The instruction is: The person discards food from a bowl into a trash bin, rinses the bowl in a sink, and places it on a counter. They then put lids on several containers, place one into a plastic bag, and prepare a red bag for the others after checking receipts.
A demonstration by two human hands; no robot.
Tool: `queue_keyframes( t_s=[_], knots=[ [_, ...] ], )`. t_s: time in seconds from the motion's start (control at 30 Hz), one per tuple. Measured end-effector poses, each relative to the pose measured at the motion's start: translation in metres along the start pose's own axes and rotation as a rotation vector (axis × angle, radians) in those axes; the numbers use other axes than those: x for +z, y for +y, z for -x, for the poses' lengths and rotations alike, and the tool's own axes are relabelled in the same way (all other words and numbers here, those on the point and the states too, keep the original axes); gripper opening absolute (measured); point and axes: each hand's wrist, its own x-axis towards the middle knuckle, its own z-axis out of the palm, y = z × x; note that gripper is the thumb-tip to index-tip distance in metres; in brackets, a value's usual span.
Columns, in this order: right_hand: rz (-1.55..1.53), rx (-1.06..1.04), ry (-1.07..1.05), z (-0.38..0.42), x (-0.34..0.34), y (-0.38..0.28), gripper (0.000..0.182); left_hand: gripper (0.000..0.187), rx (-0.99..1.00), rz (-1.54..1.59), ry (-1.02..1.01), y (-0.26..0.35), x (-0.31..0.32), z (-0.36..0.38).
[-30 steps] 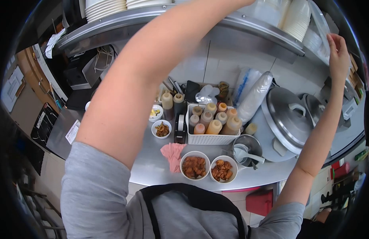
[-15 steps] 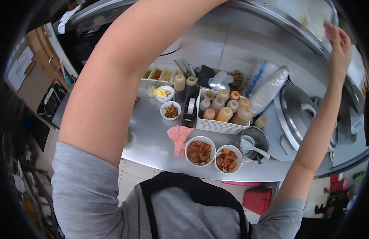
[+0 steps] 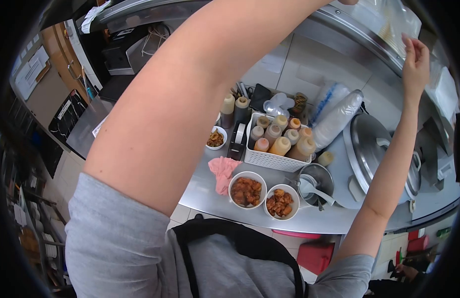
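Observation:
My left arm reaches across to the shelf at the top, and only a sliver of my left hand (image 3: 348, 2) shows at the frame's upper edge; its fingers are hidden. Beside it on the shelf is clear plastic packaging (image 3: 396, 20). My right hand (image 3: 416, 64) is raised at the upper right, just below that plastic. Its fingers are curled together, and what they hold, if anything, is too small to make out. Far below both hands, two white bowls of saucy fried pieces, a larger bowl (image 3: 248, 189) and a smaller bowl (image 3: 281, 201), stand at the counter's front.
A white basket (image 3: 274, 160) holds several sauce bottles. Around it are a tape dispenser (image 3: 237, 141), a pink cloth (image 3: 223, 174), a metal pot (image 3: 320, 175) with a white-handled utensil, wrapped plastic rolls (image 3: 338, 120) and a large lidded cooker (image 3: 371, 144). The metal shelf edge (image 3: 356, 35) overhangs the counter.
My left arm has swung right along the shelf, bringing a bit of the hand into view. My right hand has shifted slightly left and down, and its fingers have drawn together.

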Motion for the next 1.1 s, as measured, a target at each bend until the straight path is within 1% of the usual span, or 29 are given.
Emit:
queue_keyframes(
  t_s=[0.07, 0.1, 0.13, 0.17, 0.2, 0.23, 0.27, 0.3, 0.33, 0.37, 0.4, 0.43, 0.47, 0.5, 0.53, 0.57, 0.6, 0.63, 0.67, 0.7, 0.73, 0.77, 0.8, 0.87, 0.9, 0.93, 1.0, 1.03, 1.1],
  knots=[
    [0.095, 0.007, -0.09, 0.003, -0.002, -0.006, 0.024, 0.062, 0.011, -0.014, 0.052, 0.002, 0.002, 0.001],
    [0.095, 0.006, -0.09, 0.003, -0.006, -0.004, 0.024, 0.061, 0.018, -0.032, 0.102, 0.002, 0.003, 0.002],
    [0.098, -0.06, -0.05, 0.003, -0.011, -0.001, 0.023, 0.061, 0.015, -0.034, 0.102, 0.003, 0.003, 0.003],
    [0.095, -0.124, -0.013, 0.004, -0.013, 0.0, 0.022, 0.06, 0.02, 0.063, 0.236, 0.005, 0.004, 0.007],
    [0.079, -0.122, -0.015, 0.005, -0.017, -0.004, 0.022, 0.059, 0.024, 0.155, 0.369, 0.007, -0.001, 0.017],
    [0.138, -0.178, -0.018, 0.008, -0.024, -0.012, 0.02, 0.059, 0.009, 0.138, 0.363, 0.007, -0.008, 0.027],
    [0.19, -0.233, -0.019, 0.011, -0.028, -0.019, 0.017, 0.055, -0.015, 0.674, 0.217, 0.011, -0.027, 0.047],
    [0.116, -0.331, -0.061, 0.015, -0.028, -0.026, 0.015, 0.053, -0.046, 1.203, 0.064, 0.014, -0.043, 0.063],
    [0.038, -0.428, -0.101, 0.022, -0.027, -0.033, 0.013, 0.049, -0.302, 1.613, -0.074, 0.015, -0.052, 0.073],
    [-0.037, -0.461, -0.131, 0.038, -0.022, -0.051, 0.014, 0.046, -0.575, 2.012, -0.209, 0.014, -0.055, 0.079],
    [-0.075, -0.46, -0.13, 0.049, -0.019, -0.056, 0.014, 0.04, -0.457, 1.93, -0.045, 0.013, -0.04, 0.09],
    [0.075, -0.658, -0.228, 0.059, -0.018, -0.06, 0.018, 0.037, -0.338, 1.835, 0.108, 0.01, -0.021, 0.106],
    [0.235, -0.856, -0.318, 0.069, -0.016, -0.066, 0.022, 0.037, -0.359, 1.813, 0.126, 0.007, -0.02, 0.128],
    [0.207, -0.859, -0.312, 0.081, -0.014, -0.078, 0.022, 0.032, -0.311, 1.751, 0.081, 0.005, -0.022, 0.152],
    [0.136, -0.76, -0.303, 0.094, -0.013, -0.096, 0.027, 0.026, -0.265, 1.692, 0.033, 0.004, -0.025, 0.175],
    [0.069, -0.658, -0.297, 0.106, -0.009, -0.108, 0.033, 0.022, -0.333, 1.71, 0.025, -0.001, -0.022, 0.194],
    [0.048, -0.659, -0.301, 0.119, -0.004, -0.114, 0.033, 0.019, -0.402, 1.731, 0.018, 0.0, -0.028, 0.214],
    [-0.298, -0.287, -0.313, 0.133, 0.002, -0.119, 0.036, 0.017, -0.471, 1.605, -0.037, -0.001, -0.034, 0.238],
    [-0.627, 0.1, -0.318, 0.147, 0.011, -0.125, 0.04, 0.024, -0.491, 1.581, -0.149, -0.003, -0.036, 0.258],
    [-0.699, 0.324, -0.32, 0.16, 0.022, -0.14, 0.04, 0.024, -0.515, 1.582, -0.183, -0.002, -0.037, 0.277],
    [-0.705, 0.336, -0.33, 0.174, 0.031, -0.146, 0.04, 0.024, -0.54, 1.586, -0.223, -0.003, -0.038, 0.294],
    [-0.873, 0.551, -0.446, 0.191, 0.04, -0.152, 0.039, 0.03, -0.578, 1.538, -0.268, -0.007, -0.041, 0.311],
    [-1.033, 0.777, -0.561, 0.208, 0.048, -0.16, 0.038, 0.03, -0.6, 1.547, -0.275, -0.014, -0.047, 0.327],
    [-1.04, 0.879, -0.552, 0.239, 0.069, -0.194, 0.036, 0.039, -0.674, 1.325, -0.357, -0.036, -0.059, 0.364],
    [-1.049, 0.953, -0.519, 0.256, 0.082, -0.211, 0.035, 0.044, -0.653, 1.287, -0.24, -0.047, -0.068, 0.385],
    [-1.063, 1.005, -0.487, 0.283, 0.097, -0.22, 0.032, 0.043, -0.714, 1.19, -0.207, -0.062, -0.081, 0.408],
    [-0.969, 1.135, -0.505, 0.335, 0.119, -0.242, 0.028, 0.041, -0.626, 1.0, -0.035, -0.1, -0.094, 0.473],
    [-0.948, 1.189, -0.545, 0.36, 0.126, -0.258, 0.027, 0.04, -0.743, 0.895, -0.025, -0.103, -0.111, 0.505],
    [-0.956, 1.285, -0.594, 0.415, 0.143, -0.292, 0.025, 0.043, -0.951, 0.865, 0.124, -0.125, -0.105, 0.586]
  ],
)
